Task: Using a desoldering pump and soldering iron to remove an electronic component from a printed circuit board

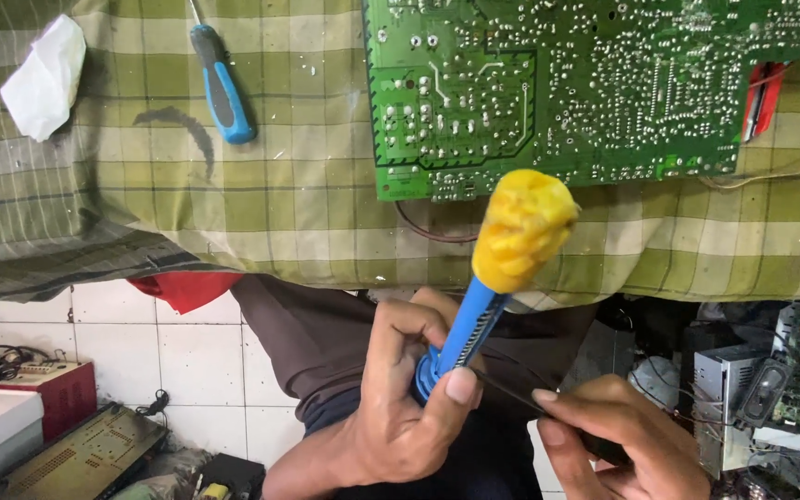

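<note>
My left hand (400, 407) is closed around the blue shaft of a pump-like tool (469, 324) whose yellow ribbed knob (522, 227) points up toward a green circuit board (604, 83). The board lies solder side up on a green plaid cloth (233, 204). My right hand (622, 444), at the lower right, pinches a thin black rod or cable (511, 391) that runs to the tool's base near my left thumb. The rod's far end is hidden inside my right hand.
A blue-handled screwdriver (222, 88) and a crumpled white tissue (43, 79) lie on the cloth at the upper left. A red tool (761, 97) sits at the board's right edge. Electronic casings and parts (770, 389) crowd the lower right; a red box (53, 389) stands on the white tiled floor (187, 352).
</note>
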